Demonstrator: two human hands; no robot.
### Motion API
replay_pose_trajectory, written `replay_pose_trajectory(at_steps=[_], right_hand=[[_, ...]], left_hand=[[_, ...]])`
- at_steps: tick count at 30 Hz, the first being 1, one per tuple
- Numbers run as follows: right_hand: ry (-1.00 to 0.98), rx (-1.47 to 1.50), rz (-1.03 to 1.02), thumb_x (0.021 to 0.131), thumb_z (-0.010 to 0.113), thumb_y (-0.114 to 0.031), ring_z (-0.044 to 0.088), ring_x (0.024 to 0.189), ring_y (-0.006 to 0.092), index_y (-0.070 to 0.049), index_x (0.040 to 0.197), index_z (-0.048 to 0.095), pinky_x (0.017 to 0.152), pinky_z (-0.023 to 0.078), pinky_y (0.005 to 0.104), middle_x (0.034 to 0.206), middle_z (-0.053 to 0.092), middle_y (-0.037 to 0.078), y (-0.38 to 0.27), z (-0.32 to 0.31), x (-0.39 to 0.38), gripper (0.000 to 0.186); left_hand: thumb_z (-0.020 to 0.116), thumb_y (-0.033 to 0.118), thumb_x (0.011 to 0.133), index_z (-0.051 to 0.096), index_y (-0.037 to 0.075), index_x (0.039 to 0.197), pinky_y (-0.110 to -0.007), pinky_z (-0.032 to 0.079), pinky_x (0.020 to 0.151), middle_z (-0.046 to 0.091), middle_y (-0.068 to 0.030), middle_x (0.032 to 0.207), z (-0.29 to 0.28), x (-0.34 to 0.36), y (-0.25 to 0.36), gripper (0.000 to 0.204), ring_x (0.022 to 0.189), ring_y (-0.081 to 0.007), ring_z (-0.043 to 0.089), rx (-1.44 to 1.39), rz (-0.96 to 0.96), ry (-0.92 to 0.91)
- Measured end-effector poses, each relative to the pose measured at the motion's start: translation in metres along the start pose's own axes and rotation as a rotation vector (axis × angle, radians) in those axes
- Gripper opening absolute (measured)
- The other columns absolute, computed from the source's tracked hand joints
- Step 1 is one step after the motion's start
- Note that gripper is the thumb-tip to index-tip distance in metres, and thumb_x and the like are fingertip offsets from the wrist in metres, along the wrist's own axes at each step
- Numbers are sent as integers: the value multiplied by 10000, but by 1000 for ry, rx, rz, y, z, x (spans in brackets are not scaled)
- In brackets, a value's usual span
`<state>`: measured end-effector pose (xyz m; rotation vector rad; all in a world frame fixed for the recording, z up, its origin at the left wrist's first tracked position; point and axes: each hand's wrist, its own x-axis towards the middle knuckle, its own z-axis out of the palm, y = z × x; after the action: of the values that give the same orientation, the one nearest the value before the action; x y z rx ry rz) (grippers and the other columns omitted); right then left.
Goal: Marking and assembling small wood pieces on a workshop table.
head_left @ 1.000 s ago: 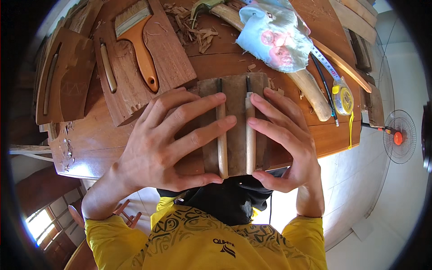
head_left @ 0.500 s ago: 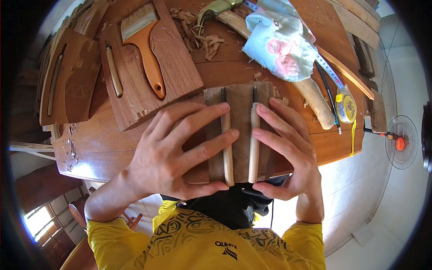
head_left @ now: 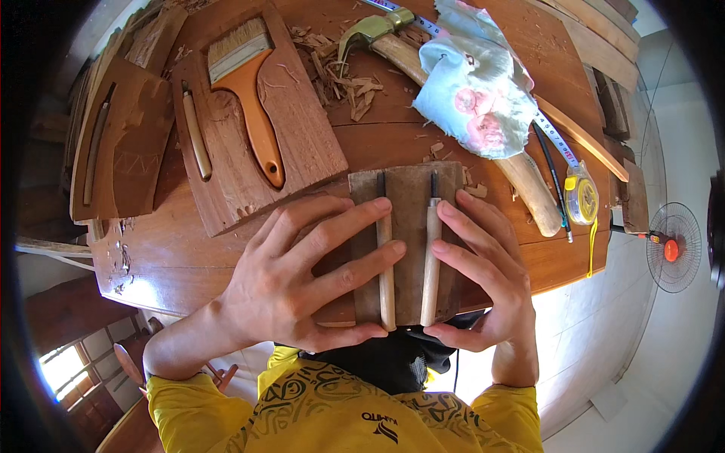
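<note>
A dark, flat wooden board (head_left: 411,249) lies at the table's near edge, with two slim carving chisels on it, side by side. Fingertips of my left hand (head_left: 291,264) press along the left chisel (head_left: 387,291), the thumb at its butt end. My right hand (head_left: 491,272) steadies the right chisel (head_left: 431,291) in the same way, its thumb by the lower end. Both chisels have pale wooden handles and dark metal tips pointing away from me. Fingers on both hands are bent and spaced apart. The board's outer edges are partly hidden under my hands.
On the left, a thick wooden block (head_left: 313,136) bears an orange-handled brush (head_left: 260,136) and another chisel (head_left: 196,136). A carved board (head_left: 140,143) stands farther left. Beyond are wood shavings (head_left: 355,94), a claw hammer (head_left: 529,185) under a stained cloth (head_left: 476,90), and a tape measure (head_left: 581,198).
The whole view has shifted, so the table and everything on it sit lower in the picture. Both hands keep the same contact with the chisels.
</note>
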<state>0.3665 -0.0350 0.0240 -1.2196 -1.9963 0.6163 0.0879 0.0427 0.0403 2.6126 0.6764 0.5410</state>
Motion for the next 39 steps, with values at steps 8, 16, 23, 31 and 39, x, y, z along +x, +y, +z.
replay_pose_trajectory(at_steps=[8,16,23,31,39], right_hand=[[62,-57,-66,699,951,-397,576,1353,399,-197,1373,708,1100,491,560,1536,598,125,1,3,-6,744],[233,56,-273,767,901,-117,676,886,279,-112,1108,805,808,567,434,1009,702,54,1,5,-15,355],[97,96,-32,855,854,-83,692,739,262,-51,966,624,658,548,358,840,671,66,-10,2,-2,257],[142,193,291,986,683,-18,567,601,87,-38,1061,582,554,434,255,722,620,20,-19,10,13,127],[98,381,500,1036,760,-320,421,741,10,-100,928,583,616,333,224,793,498,-81,-6,3,26,303]], left_hand=[[894,630,694,731,197,1366,-505,524,1011,595,-160,1474,-7,7,8,816,1221,-382,582,125,13,-68],[868,400,816,771,153,1231,-417,528,942,639,-80,1319,-11,18,24,492,1132,-284,626,38,93,-94],[901,317,787,750,126,1212,-420,595,934,676,-82,1298,3,16,24,490,1104,-308,680,-78,124,32],[854,261,846,641,57,1364,-476,558,1069,641,-150,1399,25,9,41,596,1237,-353,667,-120,59,186],[833,442,901,640,107,1428,-512,460,1180,572,-256,1483,43,7,45,654,1393,-455,553,-161,101,256]])
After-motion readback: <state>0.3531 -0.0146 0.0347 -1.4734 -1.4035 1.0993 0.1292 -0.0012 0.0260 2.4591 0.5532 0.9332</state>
